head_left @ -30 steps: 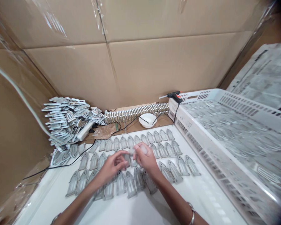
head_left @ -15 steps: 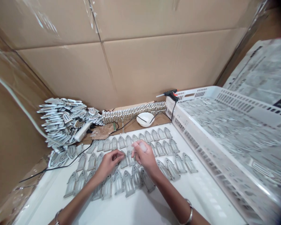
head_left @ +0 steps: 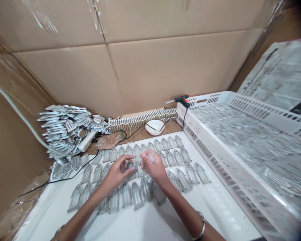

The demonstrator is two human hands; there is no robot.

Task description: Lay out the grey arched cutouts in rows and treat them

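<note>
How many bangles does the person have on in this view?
2: a metal bangle on the left forearm, cut off by the frame's bottom edge, and a second metal bangle on the right forearm. More could be hidden out of frame.

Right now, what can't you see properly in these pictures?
In the head view:
The small see-through thing: the right hand hides part of it, so its shape is unclear.
The grey arched pieces: both hands hide those beneath them.
The heap in the white plastic crate: blurred, single pieces are hard to tell.
The white bowl: the dark lines in it are too small to identify.
The left hand: the fingers hide what it touches.
</note>
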